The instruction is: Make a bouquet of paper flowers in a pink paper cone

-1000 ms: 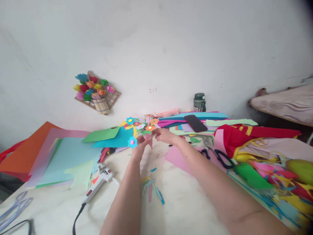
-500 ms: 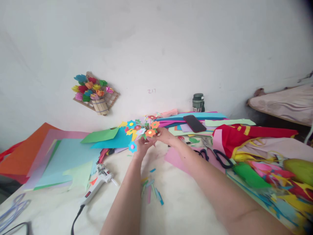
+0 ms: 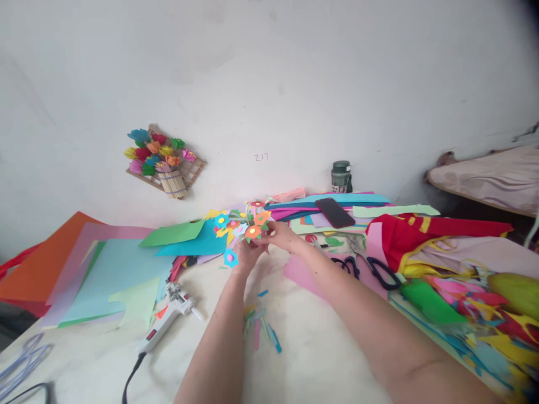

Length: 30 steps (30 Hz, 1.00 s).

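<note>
A bunch of paper flowers (image 3: 252,230) in orange, blue, yellow and red stands over the far middle of the table, between my hands. My left hand (image 3: 248,254) is closed around its lower left side, beneath the blooms. From the right, my right hand (image 3: 278,234) grips the bunch with bent fingers, just under an orange flower. One blue flower with a pink centre (image 3: 230,258) hangs low beside my left hand. The blooms partly hide the fingertips and the base of the bunch.
A glue gun (image 3: 168,320) and coloured sheets (image 3: 122,275) lie left. Paper strips (image 3: 263,325) lie in front. Scissors (image 3: 383,273), a phone (image 3: 335,212), a green bottle (image 3: 341,177) and paper scraps (image 3: 484,314) are right. A flower ornament (image 3: 162,160) hangs on the wall.
The bunch has turned and tilted slightly between my hands. The low blue flower has shifted a little down and right, and the upper blue one left and down.
</note>
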### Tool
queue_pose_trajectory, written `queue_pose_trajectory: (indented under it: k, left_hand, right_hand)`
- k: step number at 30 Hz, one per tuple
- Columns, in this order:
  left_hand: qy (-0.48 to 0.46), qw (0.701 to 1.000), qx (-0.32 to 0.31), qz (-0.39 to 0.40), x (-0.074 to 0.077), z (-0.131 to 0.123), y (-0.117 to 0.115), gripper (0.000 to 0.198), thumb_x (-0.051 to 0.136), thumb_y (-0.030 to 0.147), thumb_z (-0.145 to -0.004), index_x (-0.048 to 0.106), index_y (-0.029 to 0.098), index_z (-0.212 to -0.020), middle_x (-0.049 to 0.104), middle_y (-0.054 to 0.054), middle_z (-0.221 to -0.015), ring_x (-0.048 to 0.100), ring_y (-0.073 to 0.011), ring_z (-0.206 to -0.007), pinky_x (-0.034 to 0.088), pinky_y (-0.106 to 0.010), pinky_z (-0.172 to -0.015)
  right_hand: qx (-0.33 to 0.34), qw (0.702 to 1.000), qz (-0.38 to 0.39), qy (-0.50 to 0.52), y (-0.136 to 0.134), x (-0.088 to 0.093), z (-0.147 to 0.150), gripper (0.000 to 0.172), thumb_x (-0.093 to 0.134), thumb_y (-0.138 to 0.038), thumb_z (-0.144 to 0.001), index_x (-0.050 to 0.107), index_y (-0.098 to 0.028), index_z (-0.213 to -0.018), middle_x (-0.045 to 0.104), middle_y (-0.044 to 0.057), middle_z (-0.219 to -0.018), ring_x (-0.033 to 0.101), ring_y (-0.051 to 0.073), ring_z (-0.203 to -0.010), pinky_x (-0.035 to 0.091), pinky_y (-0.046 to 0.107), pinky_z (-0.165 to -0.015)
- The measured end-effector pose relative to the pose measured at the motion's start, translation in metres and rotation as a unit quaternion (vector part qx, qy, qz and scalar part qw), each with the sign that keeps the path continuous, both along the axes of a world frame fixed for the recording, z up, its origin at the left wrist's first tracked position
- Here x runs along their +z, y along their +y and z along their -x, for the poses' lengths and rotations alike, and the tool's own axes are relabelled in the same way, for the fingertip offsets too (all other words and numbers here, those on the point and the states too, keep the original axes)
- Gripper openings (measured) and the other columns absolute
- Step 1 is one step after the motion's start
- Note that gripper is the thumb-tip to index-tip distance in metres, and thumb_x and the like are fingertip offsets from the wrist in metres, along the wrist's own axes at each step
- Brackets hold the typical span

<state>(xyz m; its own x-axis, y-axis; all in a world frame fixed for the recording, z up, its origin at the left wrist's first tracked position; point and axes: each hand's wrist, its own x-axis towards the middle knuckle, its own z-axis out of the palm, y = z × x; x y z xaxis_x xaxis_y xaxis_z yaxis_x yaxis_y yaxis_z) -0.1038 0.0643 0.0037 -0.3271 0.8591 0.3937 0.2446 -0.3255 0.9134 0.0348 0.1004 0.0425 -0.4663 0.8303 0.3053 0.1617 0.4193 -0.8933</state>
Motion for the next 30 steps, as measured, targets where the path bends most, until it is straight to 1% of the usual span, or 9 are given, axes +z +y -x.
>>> queue_pose_trajectory:
  k: [3, 5, 10, 15, 19, 22, 25, 27, 30]
  left_hand:
    - [0.08, 0.997, 0.018, 0.014, 0.001, 0.0, -0.001, 0.014, 0.076, 0.021, -0.049, 0.068, 0.018, -0.06, 0.065, -0.003, -0.053, 0.06, -0.0198, -0.057, 0.044, -0.027, -0.052]
    - [0.09, 0.996, 0.003, 0.02, 0.0, 0.001, -0.002, 0.014, 0.076, 0.023, -0.052, 0.068, 0.018, -0.063, 0.066, -0.003, -0.057, 0.061, -0.0198, -0.059, 0.045, -0.027, -0.055]
    - [-0.025, 0.997, -0.074, 0.015, -0.001, 0.001, -0.002, 0.028, 0.077, 0.029, -0.055, 0.068, 0.014, -0.077, 0.07, -0.006, -0.074, 0.064, -0.02, -0.071, 0.05, -0.031, -0.068]
    - [-0.091, 0.99, -0.11, 0.018, -0.001, 0.0, -0.001, 0.032, 0.08, 0.032, -0.055, 0.066, 0.013, -0.076, 0.068, -0.004, -0.07, 0.064, -0.0186, -0.069, 0.051, -0.032, -0.07]
    - [-0.14, 0.98, -0.143, -0.012, -0.003, 0.0, -0.002, 0.034, 0.08, 0.032, -0.057, 0.066, 0.014, -0.083, 0.07, -0.005, -0.081, 0.066, -0.0189, -0.077, 0.051, -0.033, -0.077]
    - [-0.167, 0.978, -0.125, -0.023, -0.004, 0.001, -0.003, 0.035, 0.08, 0.034, -0.059, 0.066, 0.015, -0.085, 0.07, -0.004, -0.082, 0.066, -0.0187, -0.076, 0.052, -0.033, -0.076]
    - [-0.183, 0.979, -0.091, -0.015, -0.003, 0.004, -0.004, 0.038, 0.08, 0.037, -0.059, 0.065, 0.015, -0.086, 0.07, -0.004, -0.078, 0.066, -0.0169, -0.069, 0.052, -0.032, -0.072]
    - [-0.191, 0.978, -0.084, -0.009, -0.002, 0.006, -0.004, 0.041, 0.08, 0.038, -0.058, 0.064, 0.014, -0.087, 0.069, -0.004, -0.077, 0.065, -0.0156, -0.065, 0.052, -0.032, -0.071]
    - [-0.192, 0.978, -0.086, -0.007, -0.003, 0.009, -0.003, 0.043, 0.08, 0.039, -0.058, 0.063, 0.014, -0.088, 0.07, -0.004, -0.078, 0.065, -0.0147, -0.064, 0.052, -0.032, -0.07]
  right_hand:
    - [0.009, 1.0, -0.001, -0.005, 0.003, -0.003, -0.001, 0.034, 0.076, -0.03, -0.059, 0.067, -0.014, -0.088, 0.06, -0.001, -0.075, 0.048, 0.012, -0.07, 0.038, 0.023, -0.065]
    - [0.016, 1.0, -0.001, 0.004, 0.005, -0.005, -0.001, 0.033, 0.074, -0.033, -0.061, 0.066, -0.013, -0.086, 0.06, 0.0, -0.074, 0.047, 0.012, -0.069, 0.037, 0.023, -0.065]
    - [0.014, 0.999, 0.004, 0.031, 0.006, -0.006, -0.001, 0.037, 0.074, -0.038, -0.059, 0.065, -0.013, -0.086, 0.059, -0.001, -0.075, 0.046, 0.011, -0.067, 0.039, 0.024, -0.066]
    - [0.003, 0.997, 0.034, 0.069, 0.004, -0.006, 0.0, 0.037, 0.075, -0.036, -0.057, 0.064, -0.015, -0.085, 0.059, -0.001, -0.076, 0.05, 0.012, -0.07, 0.042, 0.025, -0.065]
    - [-0.002, 0.993, 0.053, 0.104, 0.002, -0.007, 0.003, 0.035, 0.074, -0.034, -0.058, 0.064, -0.015, -0.086, 0.06, 0.0, -0.077, 0.053, 0.013, -0.07, 0.044, 0.024, -0.062]
    - [0.02, 0.994, 0.058, 0.086, 0.004, -0.007, 0.0, 0.038, 0.075, -0.031, -0.06, 0.067, -0.015, -0.093, 0.064, 0.004, -0.091, 0.058, 0.015, -0.079, 0.047, 0.025, -0.067]
    - [0.076, 0.993, 0.068, 0.051, 0.013, -0.005, -0.01, 0.04, 0.07, -0.019, -0.063, 0.067, -0.016, -0.103, 0.067, 0.005, -0.095, 0.061, 0.016, -0.086, 0.047, 0.027, -0.078]
    - [0.043, 0.995, 0.059, 0.062, 0.022, -0.004, -0.019, 0.037, 0.061, -0.009, -0.065, 0.068, -0.017, -0.101, 0.069, 0.004, -0.095, 0.062, 0.014, -0.086, 0.046, 0.027, -0.081]
    - [-0.07, 0.995, 0.052, 0.037, 0.034, -0.003, -0.03, 0.026, 0.059, -0.011, -0.068, 0.07, -0.015, -0.091, 0.071, 0.005, -0.091, 0.063, 0.014, -0.08, 0.047, 0.026, -0.076]
